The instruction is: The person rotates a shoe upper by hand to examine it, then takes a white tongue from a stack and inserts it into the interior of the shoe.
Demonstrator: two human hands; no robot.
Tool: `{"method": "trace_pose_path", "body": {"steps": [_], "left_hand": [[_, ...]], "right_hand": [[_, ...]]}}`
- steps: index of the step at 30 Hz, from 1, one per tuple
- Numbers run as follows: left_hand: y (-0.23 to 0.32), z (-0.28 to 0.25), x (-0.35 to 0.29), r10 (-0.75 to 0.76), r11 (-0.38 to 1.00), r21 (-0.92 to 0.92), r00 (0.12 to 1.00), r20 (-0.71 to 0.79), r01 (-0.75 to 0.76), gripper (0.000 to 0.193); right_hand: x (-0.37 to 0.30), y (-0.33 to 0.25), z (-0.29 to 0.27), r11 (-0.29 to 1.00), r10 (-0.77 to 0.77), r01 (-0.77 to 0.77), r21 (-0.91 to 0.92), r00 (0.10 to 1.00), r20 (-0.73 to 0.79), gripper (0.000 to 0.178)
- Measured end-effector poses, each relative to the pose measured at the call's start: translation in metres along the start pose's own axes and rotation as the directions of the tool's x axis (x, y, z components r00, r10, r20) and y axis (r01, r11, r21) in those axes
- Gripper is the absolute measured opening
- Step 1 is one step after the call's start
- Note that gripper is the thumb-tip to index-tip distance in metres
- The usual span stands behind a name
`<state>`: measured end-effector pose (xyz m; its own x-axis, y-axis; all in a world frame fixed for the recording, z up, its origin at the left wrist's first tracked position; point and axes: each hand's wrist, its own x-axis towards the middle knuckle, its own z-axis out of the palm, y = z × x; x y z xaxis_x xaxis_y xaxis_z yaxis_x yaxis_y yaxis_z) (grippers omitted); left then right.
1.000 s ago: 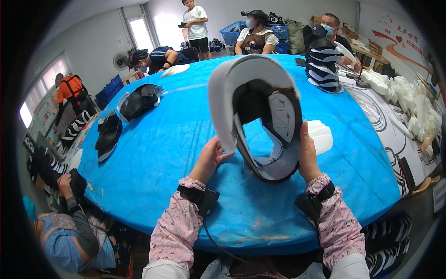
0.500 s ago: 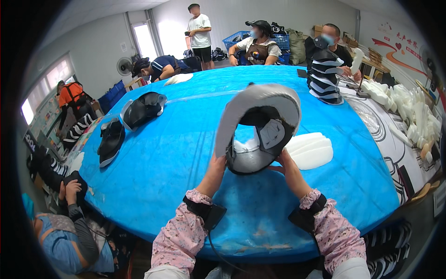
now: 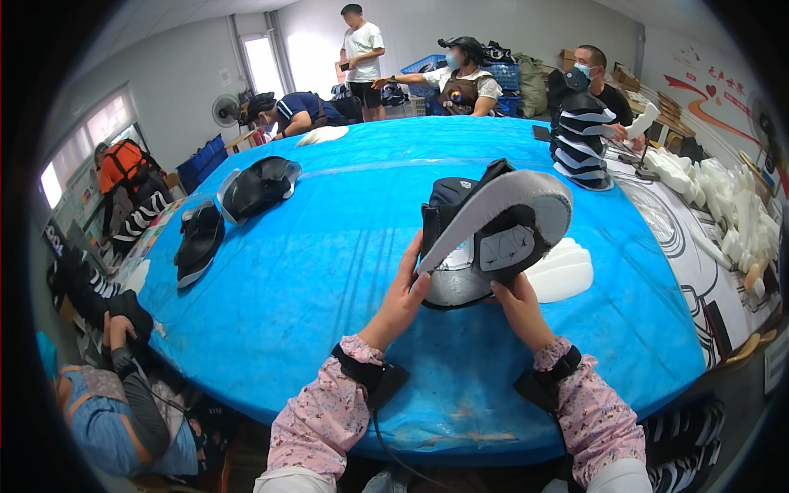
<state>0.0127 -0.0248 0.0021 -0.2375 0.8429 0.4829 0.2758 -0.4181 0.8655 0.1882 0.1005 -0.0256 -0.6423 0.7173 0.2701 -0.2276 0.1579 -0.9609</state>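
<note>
My left hand (image 3: 403,287) and right hand (image 3: 523,307) hold a rounded black cap (image 3: 448,194) with a curved, fuzzy-edged pale brim (image 3: 495,207), tilted above the creased, blue-covered tabletop (image 3: 329,271), near smooth white scallop-edged pads (image 3: 564,273).

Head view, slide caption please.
Left hand and right hand hold a black-and-grey visor-like piece above the blue-covered table.

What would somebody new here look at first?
Probably the big, bright blue covered table, filling the middle of the view. Then the black cap-shaped piece with a curved grey brim, held between the left hand and right hand above it. A tall stack of black-and-white curved pieces stands at the table's far right.
</note>
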Motion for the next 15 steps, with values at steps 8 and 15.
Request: {"method": "trace_pose_path", "body": {"steps": [8,15], "left_hand": [[-0.0042,0.0007,0.0000,0.038,0.999,0.009,0.992,-0.123,-0.037,0.065],[-0.0063,-0.0054,-0.0001,0.027,0.991,0.135,0.997,-0.078,-0.016,0.056]], "right_hand": [[-0.0007,-0.0062,-0.0021,0.993,-0.049,0.053,-0.102,0.998,0.038,0.029],[-0.0013,-0.0041,-0.0024,0.989,-0.073,0.077,-0.123,0.997,0.037,0.030]]}}
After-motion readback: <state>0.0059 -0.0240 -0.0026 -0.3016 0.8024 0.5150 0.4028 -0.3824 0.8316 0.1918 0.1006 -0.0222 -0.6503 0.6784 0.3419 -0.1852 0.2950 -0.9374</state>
